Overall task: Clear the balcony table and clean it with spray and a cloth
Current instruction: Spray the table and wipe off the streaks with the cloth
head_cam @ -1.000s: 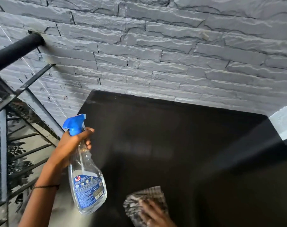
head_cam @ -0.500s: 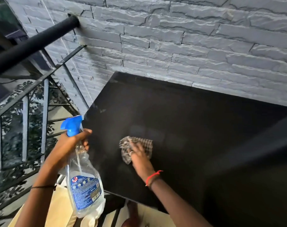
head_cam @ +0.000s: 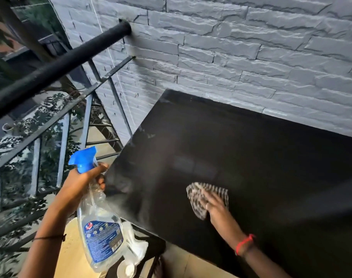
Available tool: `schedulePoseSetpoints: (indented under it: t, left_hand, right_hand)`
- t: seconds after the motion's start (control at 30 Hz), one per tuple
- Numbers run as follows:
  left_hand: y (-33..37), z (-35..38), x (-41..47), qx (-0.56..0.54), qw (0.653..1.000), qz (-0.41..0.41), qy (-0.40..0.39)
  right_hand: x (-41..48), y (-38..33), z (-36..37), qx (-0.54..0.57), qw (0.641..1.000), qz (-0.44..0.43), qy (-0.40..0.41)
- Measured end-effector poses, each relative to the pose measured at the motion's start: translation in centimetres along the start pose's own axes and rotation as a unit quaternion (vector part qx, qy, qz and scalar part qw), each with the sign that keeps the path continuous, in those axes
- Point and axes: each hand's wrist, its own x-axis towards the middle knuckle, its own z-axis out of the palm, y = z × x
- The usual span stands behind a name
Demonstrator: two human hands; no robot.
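Observation:
The black balcony table [head_cam: 241, 149] fills the right half of the view, its top bare apart from the cloth. My left hand [head_cam: 80, 183] grips a clear spray bottle [head_cam: 100, 233] with a blue trigger head and blue label, held upright just off the table's left edge. My right hand [head_cam: 215, 205] lies flat with straight fingers on a checked grey cloth [head_cam: 199, 199], pressing it onto the tabletop near the front left. A faint haze of spray hangs over the left part of the table.
A grey stone-brick wall [head_cam: 231, 47] runs behind the table. A black metal railing [head_cam: 56, 65] with a thick handrail borders the left side. Below the table's left corner are a black chair frame [head_cam: 151, 255] and white items [head_cam: 135, 253] on the tan floor.
My right hand has slid the cloth a little to the right across the tabletop. The view has swung left and up. The left hand still holds the bottle in the same spot.

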Motion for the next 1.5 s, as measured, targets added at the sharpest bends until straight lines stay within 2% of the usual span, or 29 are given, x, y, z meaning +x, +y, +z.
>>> schedulePoseSetpoints:
  t: [0.07,0.17,0.33,0.43,0.5,0.6,0.67,0.7,0.87,0.93,1.0,1.07,1.2,1.23,1.3,1.33,1.43,1.5]
  left_hand:
    - [0.2,-1.0,0.3,0.008,1.000,-0.002,0.010]
    - [0.5,-2.3,0.9,0.023,0.999,0.000,0.027]
    - [1.0,-5.1,3.2,0.029,0.999,-0.002,0.039]
    - [1.1,-6.4,4.6,0.033,0.999,0.004,0.043]
    - [1.3,-7.0,5.5,0.023,0.999,0.010,0.036]
    - [1.7,-7.5,6.4,0.026,0.999,0.010,0.026]
    - [1.8,-7.8,7.0,0.023,0.999,0.012,0.025]
    - [1.7,-7.9,7.3,0.020,0.999,0.012,0.025]
    - [1.6,-7.7,8.5,0.013,1.000,0.012,0.024]
    - [1.8,-7.2,8.4,0.019,1.000,0.008,0.019]
    - [1.8,-6.8,9.3,0.021,0.999,0.001,0.032]
    - [2.2,-6.7,9.7,0.022,0.999,0.002,0.034]
    - [3.4,-6.3,10.7,0.005,0.999,0.005,0.039]
    - [3.8,-6.1,11.1,0.006,0.999,0.009,0.042]
    - [4.5,-6.1,11.6,0.010,0.998,0.014,0.053]
    - [5.0,-6.1,12.0,0.014,0.998,0.016,0.059]
    - [5.8,-5.8,13.2,0.018,0.998,0.011,0.062]
    - [6.1,-5.4,14.1,0.010,0.998,0.009,0.057]
  right_hand:
    - [5.4,-2.3,0.1,-0.019,0.999,0.038,-0.008]
    - [12.2,-8.4,1.3,-0.042,0.999,0.019,-0.003]
    - [15.5,-19.7,6.9,-0.063,0.985,-0.112,-0.115]
    - [12.0,-21.5,10.3,-0.081,0.968,-0.189,-0.145]
    - [9.4,-20.6,9.6,-0.076,0.967,-0.201,-0.140]
    - [6.5,-16.4,6.6,-0.012,0.974,-0.206,-0.091]
    - [6.1,-12.1,5.0,-0.039,0.980,-0.196,-0.023]
    - [6.7,-9.7,4.1,-0.045,0.982,-0.181,-0.014]
    - [16.7,0.4,0.3,-0.028,1.000,-0.007,-0.009]
    - [21.8,1.0,-0.3,-0.052,0.997,0.052,-0.017]
    - [27.2,-1.1,0.5,-0.059,0.996,0.062,-0.023]
    - [30.3,-5.5,2.6,-0.046,0.998,0.034,-0.022]
    - [29.5,-15.8,6.6,-0.037,0.987,-0.142,-0.070]
    - [28.0,-17.6,7.0,-0.047,0.972,-0.209,-0.102]
    - [23.5,-20.1,7.6,-0.073,0.938,-0.280,-0.193]
    - [21.1,-20.0,8.5,-0.107,0.928,-0.297,-0.197]
    - [14.9,-15.1,10.8,-0.124,0.907,-0.268,-0.302]
    - [14.1,-11.2,9.3,-0.186,0.909,-0.279,-0.248]
